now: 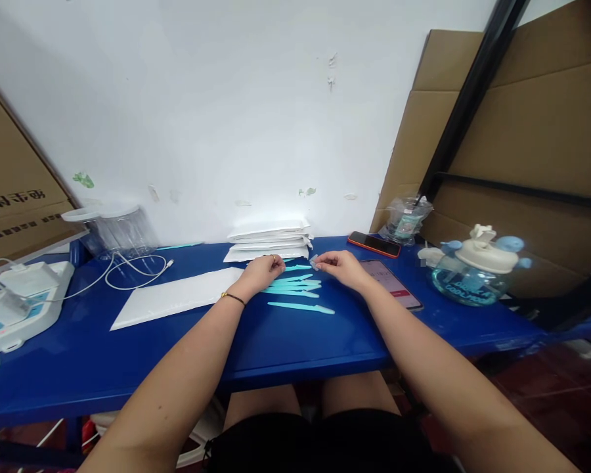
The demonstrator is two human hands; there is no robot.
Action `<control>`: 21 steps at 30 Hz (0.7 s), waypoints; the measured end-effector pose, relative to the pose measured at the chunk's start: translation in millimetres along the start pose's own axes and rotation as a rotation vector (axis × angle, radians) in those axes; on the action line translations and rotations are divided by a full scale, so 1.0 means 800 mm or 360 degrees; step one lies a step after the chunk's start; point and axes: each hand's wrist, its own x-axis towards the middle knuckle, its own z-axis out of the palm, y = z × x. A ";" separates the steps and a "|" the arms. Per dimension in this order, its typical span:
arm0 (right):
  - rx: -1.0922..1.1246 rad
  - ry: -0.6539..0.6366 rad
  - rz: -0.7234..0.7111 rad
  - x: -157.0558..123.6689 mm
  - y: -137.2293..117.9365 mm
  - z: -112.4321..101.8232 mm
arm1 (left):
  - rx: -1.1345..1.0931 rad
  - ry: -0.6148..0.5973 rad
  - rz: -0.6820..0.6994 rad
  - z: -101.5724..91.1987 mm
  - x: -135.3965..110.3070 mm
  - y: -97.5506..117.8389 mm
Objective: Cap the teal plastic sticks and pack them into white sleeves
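Several thin teal sticks point(295, 286) lie side by side on the blue table point(128, 355), one of them point(301, 307) a little nearer to me. My left hand point(263, 270) rests on the table at their left ends, fingers curled over them. My right hand point(339, 265) hovers at their right, its thumb and finger pinched on a small pale piece point(314, 263) that I cannot name. A stack of white padded envelopes point(270, 240) sits just behind both hands.
A flat white envelope point(177, 297) lies left of the sticks. Two phones point(375, 244) point(394, 284) lie to the right, then a blue water jug point(473, 269). A white device point(22, 295) with cables and clear jars point(115, 230) stand at left. Cardboard leans behind.
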 end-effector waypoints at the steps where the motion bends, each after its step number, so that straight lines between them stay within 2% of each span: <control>1: -0.0003 -0.0009 -0.0002 0.000 0.000 0.000 | -0.0002 -0.0006 0.0002 0.000 0.000 0.000; 11: 0.0066 -0.0193 -0.0025 -0.004 -0.020 0.008 | -0.0056 -0.0039 0.0064 0.002 -0.004 0.020; 15: 0.0022 -0.0252 -0.0039 -0.004 -0.017 0.005 | -0.0086 -0.0159 0.0078 0.002 -0.003 0.020; 17: -0.0093 -0.0131 -0.0037 -0.002 -0.009 0.000 | 0.0016 -0.0117 0.0034 -0.001 -0.002 0.014; 19: -0.0277 0.0076 -0.0008 0.002 0.001 -0.004 | 0.0199 0.0011 -0.0052 -0.002 -0.001 0.003; 21: -0.0448 0.0155 -0.0011 0.006 0.012 -0.005 | 0.0361 0.0066 -0.0103 -0.001 0.000 -0.007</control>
